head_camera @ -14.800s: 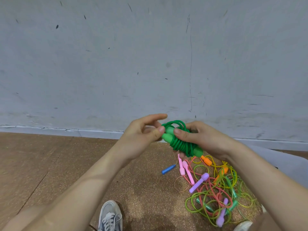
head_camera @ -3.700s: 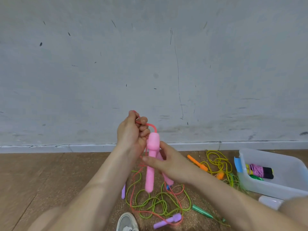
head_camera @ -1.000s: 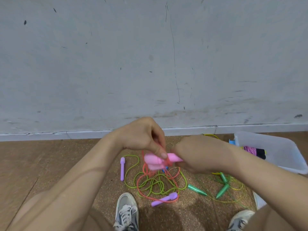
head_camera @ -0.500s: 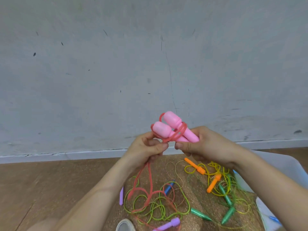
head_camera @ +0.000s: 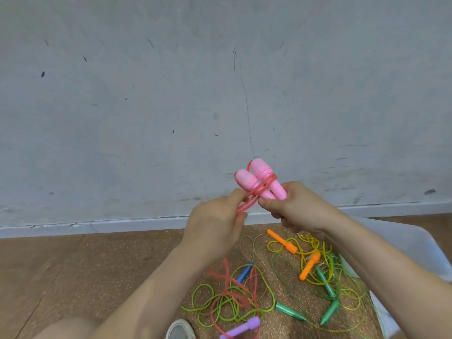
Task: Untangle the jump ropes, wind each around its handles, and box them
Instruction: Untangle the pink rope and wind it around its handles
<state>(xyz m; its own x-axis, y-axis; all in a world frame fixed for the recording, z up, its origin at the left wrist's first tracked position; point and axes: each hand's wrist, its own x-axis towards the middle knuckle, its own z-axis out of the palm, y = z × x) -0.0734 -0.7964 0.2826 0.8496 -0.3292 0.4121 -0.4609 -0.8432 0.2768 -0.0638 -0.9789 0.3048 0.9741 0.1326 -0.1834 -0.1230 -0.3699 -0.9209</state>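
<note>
Winding step, early. My right hand (head_camera: pixel 300 209) was closed round the narrow ends of the two pink handles (head_camera: pixel 256 178). They lay side by side, fat ends pointing up and away from my palm.

A few turns of pink cord (head_camera: pixel 265 182) crossed the handles just above my right thumb. My left hand (head_camera: pixel 215 223) pinched the same cord just beside that grip, on its inner side, fingers curled on the strand.

Below the left hand the cord dropped out of sight behind my wrist. A loose pink run (head_camera: pixel 228 275) lay on the floor under both forearms, across loops of green cord (head_camera: pixel 202 285). By the look of it, most of the length was not yet wound.

Notes on doing it well:
- Hold the handles parallel and firm in the right hand so the pair doesn't scissor apart.
- Feed slack up through the left fingers under light, even tension.
- Lay each turn beside the one before, working toward my palm, not piled on one spot.
- Likely snag is where pink crosses green; lift it free rather than yank, or the pile may drag.

The box (head_camera: pixel 391 243) lay past my right forearm on its outer side, partly hidden by it. I could not tell what was in it.
</note>
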